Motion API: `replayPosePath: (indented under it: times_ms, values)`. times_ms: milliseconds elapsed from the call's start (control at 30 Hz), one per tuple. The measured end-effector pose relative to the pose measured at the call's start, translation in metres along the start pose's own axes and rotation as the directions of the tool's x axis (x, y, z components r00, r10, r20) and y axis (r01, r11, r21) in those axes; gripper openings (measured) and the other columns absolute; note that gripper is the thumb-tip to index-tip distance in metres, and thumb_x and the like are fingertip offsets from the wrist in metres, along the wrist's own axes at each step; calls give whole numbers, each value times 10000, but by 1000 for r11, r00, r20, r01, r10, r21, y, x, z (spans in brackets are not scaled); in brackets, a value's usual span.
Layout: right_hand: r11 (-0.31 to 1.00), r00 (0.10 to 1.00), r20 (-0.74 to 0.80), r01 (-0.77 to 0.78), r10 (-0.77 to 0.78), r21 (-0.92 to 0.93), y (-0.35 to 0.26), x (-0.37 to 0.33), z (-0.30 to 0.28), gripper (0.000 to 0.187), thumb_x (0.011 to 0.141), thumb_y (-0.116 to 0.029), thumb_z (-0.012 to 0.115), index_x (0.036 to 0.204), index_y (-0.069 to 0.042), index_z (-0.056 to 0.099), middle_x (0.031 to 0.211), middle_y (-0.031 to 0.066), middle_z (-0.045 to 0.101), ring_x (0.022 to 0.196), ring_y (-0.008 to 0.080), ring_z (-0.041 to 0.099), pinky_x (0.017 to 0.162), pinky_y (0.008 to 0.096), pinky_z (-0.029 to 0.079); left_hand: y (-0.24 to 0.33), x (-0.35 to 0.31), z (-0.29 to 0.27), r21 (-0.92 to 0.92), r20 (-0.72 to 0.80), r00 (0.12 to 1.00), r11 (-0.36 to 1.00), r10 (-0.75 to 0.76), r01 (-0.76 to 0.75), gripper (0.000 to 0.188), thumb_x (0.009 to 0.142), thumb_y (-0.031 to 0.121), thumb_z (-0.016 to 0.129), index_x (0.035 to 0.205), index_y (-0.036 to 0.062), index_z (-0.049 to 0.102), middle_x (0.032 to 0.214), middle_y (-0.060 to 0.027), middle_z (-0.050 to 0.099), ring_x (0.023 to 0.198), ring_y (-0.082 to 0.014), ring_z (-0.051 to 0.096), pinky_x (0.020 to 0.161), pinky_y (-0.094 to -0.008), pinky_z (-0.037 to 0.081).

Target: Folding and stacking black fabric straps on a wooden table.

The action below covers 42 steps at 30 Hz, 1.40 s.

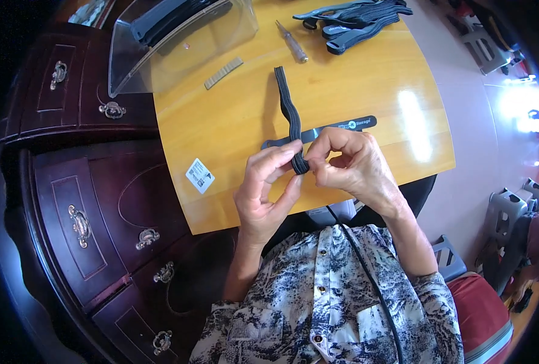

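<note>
A long black webbing strap [289, 112], layered lengthwise, runs from my hands toward the table's far side. Its near end is bent into a rounded fold. My left hand [264, 182] grips this folded end from the left between thumb and fingers. On the other side, my right hand [348, 161] is closed in a pinch at the edge of the same fold; whatever small part lies between its fingertips is hidden. Just beyond my hands, a flat black strap with a printed end [357, 124] lies across the table, partly covered by the held strap and my right hand.
On the yellow wooden table [221, 133] lie a screwdriver-like tool [292, 42], a tan ribbed strip [224, 73] and a white label [200, 176]. Several black straps [360, 24] are piled at the far right. A clear plastic bin [190, 45] stands far left, beside dark drawers [75, 218].
</note>
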State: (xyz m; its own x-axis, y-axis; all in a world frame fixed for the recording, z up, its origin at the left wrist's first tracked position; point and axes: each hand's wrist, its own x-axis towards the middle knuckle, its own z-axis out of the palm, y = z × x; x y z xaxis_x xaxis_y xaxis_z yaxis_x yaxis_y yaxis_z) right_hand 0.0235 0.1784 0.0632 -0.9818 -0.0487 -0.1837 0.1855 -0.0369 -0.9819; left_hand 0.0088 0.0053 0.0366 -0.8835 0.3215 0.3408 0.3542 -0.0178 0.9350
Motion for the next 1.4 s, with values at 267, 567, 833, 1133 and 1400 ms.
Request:
replayPosePath:
  times_ms: [267, 567, 833, 1133, 1400]
  values:
    - [992, 998, -10, 55, -56, -110, 1, 2, 8, 36, 748, -28, 607, 779, -18, 621, 780, 12, 624, 734, 54, 579, 647, 205, 492, 19, 6, -2, 78, -94, 978, 978, -187, 194, 336, 785, -78, 677, 1097, -43, 558, 1085, -123, 547, 998, -160, 583, 849, -281, 542]
    - [965, 976, 10, 215, -216, -149, 15, 14, 21, 100, 742, -51, 667, 783, 20, 609, 698, 100, 611, 621, 147, 609, 592, 268, 502, 17, 1, -7, -2, -173, 880, 893, -443, 450, 303, 800, -113, 645, 1087, -61, 560, 1002, -72, 577, 937, -109, 583, 818, -242, 516]
    - [954, 986, 10, 162, -165, -251, 24, 18, 31, 106, 767, -38, 665, 803, 17, 582, 763, 72, 624, 674, 124, 615, 638, 257, 513, -1, -8, -6, -69, -258, 904, 940, -340, 334, 180, 831, -122, 601, 1003, -70, 610, 1002, -55, 550, 935, -104, 577, 823, -221, 491]
    - [940, 976, 94, 215, -197, -264, 23, 20, 31, 120, 790, -42, 661, 855, 36, 596, 787, 106, 631, 723, 152, 660, 660, 275, 530, -8, -11, -14, -95, -280, 895, 938, -347, 334, 151, 851, -114, 588, 988, -56, 618, 975, -40, 550, 882, -80, 565, 760, -194, 475]
    - [906, 968, 17, 240, -250, -348, 25, 21, 35, 126, 760, -44, 665, 821, 29, 582, 741, 141, 621, 673, 237, 657, 620, 316, 524, -8, -7, -10, -76, -281, 887, 930, -366, 359, 129, 841, -107, 601, 956, -50, 607, 949, -30, 560, 846, -76, 576, 748, -200, 484]
